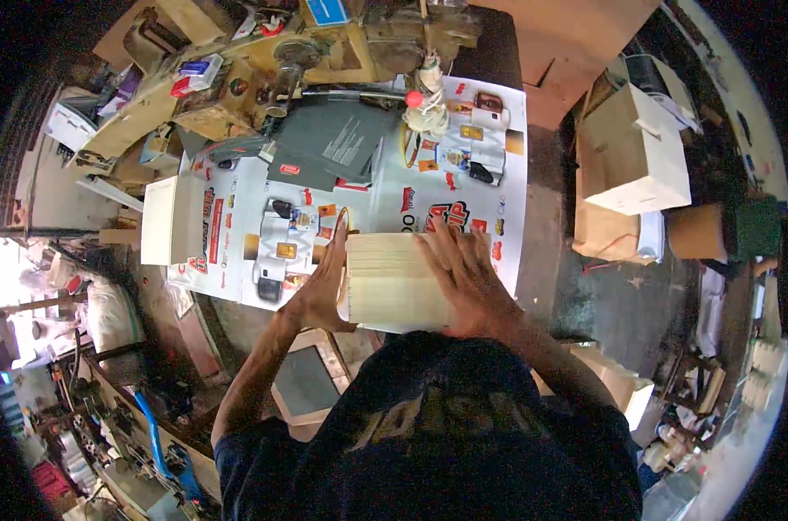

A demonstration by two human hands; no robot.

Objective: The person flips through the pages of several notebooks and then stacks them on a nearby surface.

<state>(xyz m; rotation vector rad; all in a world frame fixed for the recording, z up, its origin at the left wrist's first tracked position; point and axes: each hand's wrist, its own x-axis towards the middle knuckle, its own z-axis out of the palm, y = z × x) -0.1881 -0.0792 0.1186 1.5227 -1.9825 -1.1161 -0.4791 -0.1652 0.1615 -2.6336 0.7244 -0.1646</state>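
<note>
A thick stack of pale cream sheets (385, 278) lies on the printed table cover (394, 191) close to my body. My left hand (323, 286) presses flat against the stack's left side, fingers pointing away from me. My right hand (465, 280) lies palm down on top of the stack at its right end, fingers spread. Both hands touch the stack; neither curls around it.
A second pale stack (170, 219) stands at the table's left edge. Dark grey sheets (333, 143) lie farther back, below a worn machine (324, 43) with a red knob (414, 98). Cardboard boxes (633, 152) sit on the floor to the right.
</note>
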